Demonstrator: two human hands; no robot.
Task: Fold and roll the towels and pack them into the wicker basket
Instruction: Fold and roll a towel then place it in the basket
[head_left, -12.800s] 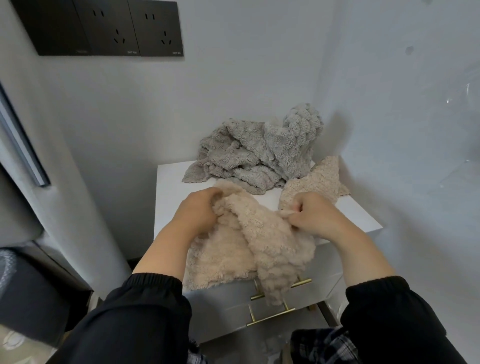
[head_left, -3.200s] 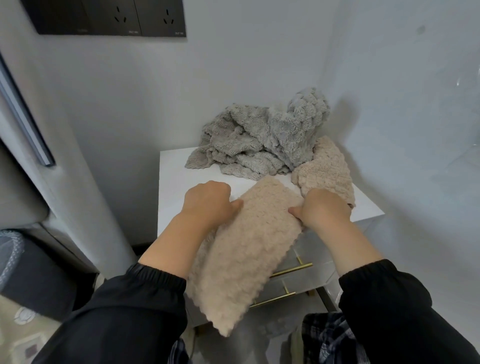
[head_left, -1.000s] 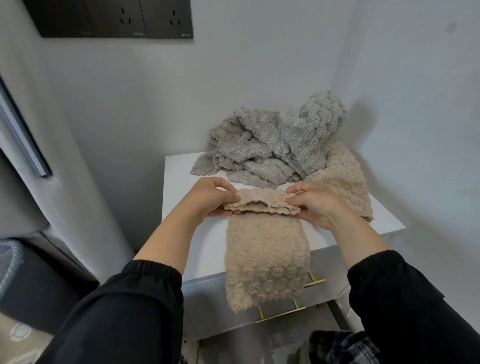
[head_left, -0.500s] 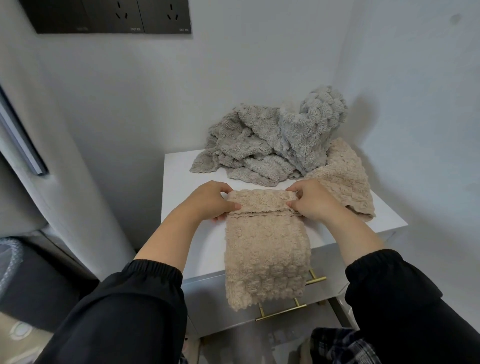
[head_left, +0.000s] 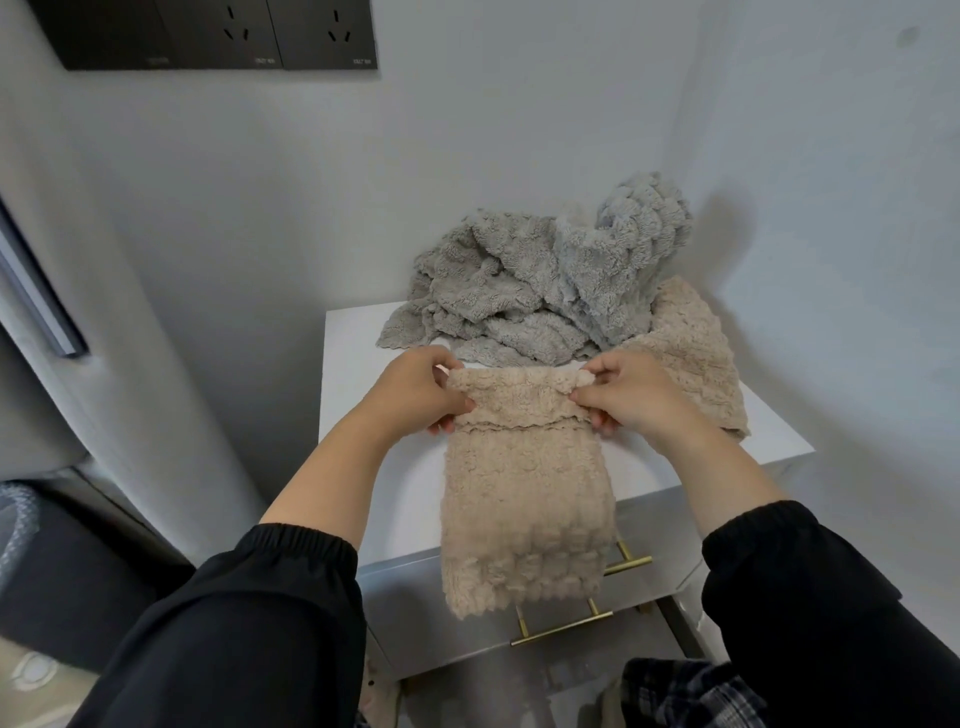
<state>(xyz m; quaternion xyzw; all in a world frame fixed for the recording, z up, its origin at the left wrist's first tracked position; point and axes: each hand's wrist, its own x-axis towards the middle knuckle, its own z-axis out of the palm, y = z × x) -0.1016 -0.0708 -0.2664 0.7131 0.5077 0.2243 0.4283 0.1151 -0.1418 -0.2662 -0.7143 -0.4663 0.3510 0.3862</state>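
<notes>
A person's left hand (head_left: 410, 397) and right hand (head_left: 631, 400) each pinch one end of the turned-over far edge of a folded beige towel (head_left: 524, 493), thumbs on top and fingers curled beneath, on a white cabinet (head_left: 363, 364). The towel lies as a long strip at the middle of the cabinet top, its near end hanging over the 6 o'clock edge above two brass drawer handles (head_left: 561, 626). A heap of grey towels (head_left: 545, 291) sits at 12 o'clock against the wall, with a second beige towel (head_left: 696, 353) at 2 o'clock, just beside the right hand.
</notes>
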